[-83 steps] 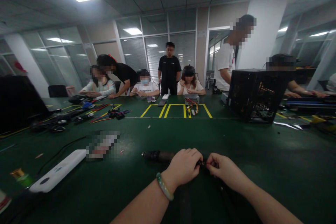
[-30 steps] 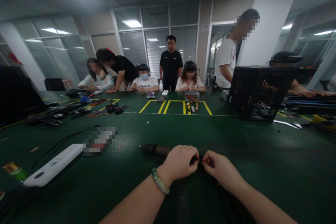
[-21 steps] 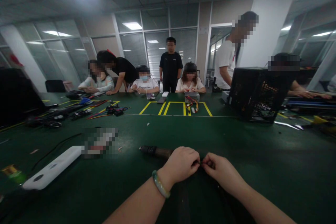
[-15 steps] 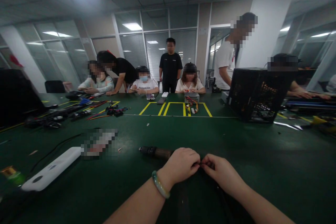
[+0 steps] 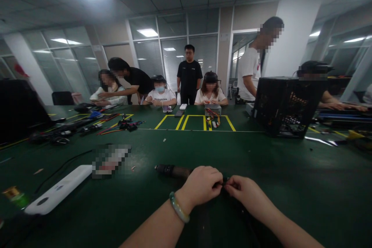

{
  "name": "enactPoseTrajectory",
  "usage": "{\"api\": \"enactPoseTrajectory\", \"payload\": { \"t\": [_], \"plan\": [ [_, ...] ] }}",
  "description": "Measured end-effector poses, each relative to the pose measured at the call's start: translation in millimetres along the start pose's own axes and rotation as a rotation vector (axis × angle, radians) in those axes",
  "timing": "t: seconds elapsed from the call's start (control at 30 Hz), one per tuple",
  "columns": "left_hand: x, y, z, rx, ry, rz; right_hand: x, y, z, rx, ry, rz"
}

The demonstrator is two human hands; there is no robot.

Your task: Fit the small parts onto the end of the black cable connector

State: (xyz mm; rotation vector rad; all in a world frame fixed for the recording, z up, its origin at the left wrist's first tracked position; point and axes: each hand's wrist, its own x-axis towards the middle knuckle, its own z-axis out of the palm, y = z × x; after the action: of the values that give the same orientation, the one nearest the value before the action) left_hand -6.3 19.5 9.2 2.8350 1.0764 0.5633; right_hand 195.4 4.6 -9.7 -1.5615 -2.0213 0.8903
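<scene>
A dark electric screwdriver [image 5: 180,172], with a black ringed nose at its left end, lies in front of me on the green table. My left hand [image 5: 205,182], with a jade-like bangle [image 5: 179,207] on its wrist, is closed over its rear part and hides it. Fingertips nearly meeting the left ones, my right hand [image 5: 242,190] is closed in a pinch. What sits between the fingertips is small, dark and mostly hidden. From below the right hand a black cord [image 5: 243,215] runs toward me, hard to make out against the table.
At left are a white power strip [image 5: 62,190], a green bottle-like item [image 5: 19,197] and a blurred-out object [image 5: 112,161]. Farther off lie cables [image 5: 124,124], a power supply [image 5: 213,109] and a black computer case [image 5: 281,106]. Several people sit or stand around the table.
Both hands stay together with their fingers pinched, shifting only slightly. The view has tilted up a little. At the far left, a bending person has stretched an arm toward the seated neighbour.
</scene>
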Motion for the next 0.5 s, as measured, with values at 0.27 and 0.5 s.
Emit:
{"api": "enactPoseTrajectory", "payload": {
  "t": [0.27, 0.5],
  "plan": [
    [0.0, 1.4, -0.4, -0.014, -0.003, -0.019, 0.6, -0.2, 0.9, -0.016, 0.051, -0.077],
    [-0.4, 2.9, -0.5, -0.012, -0.010, -0.062, 1.8, 4.1, 0.1, -0.040, 0.063, -0.091]
  ]
}}
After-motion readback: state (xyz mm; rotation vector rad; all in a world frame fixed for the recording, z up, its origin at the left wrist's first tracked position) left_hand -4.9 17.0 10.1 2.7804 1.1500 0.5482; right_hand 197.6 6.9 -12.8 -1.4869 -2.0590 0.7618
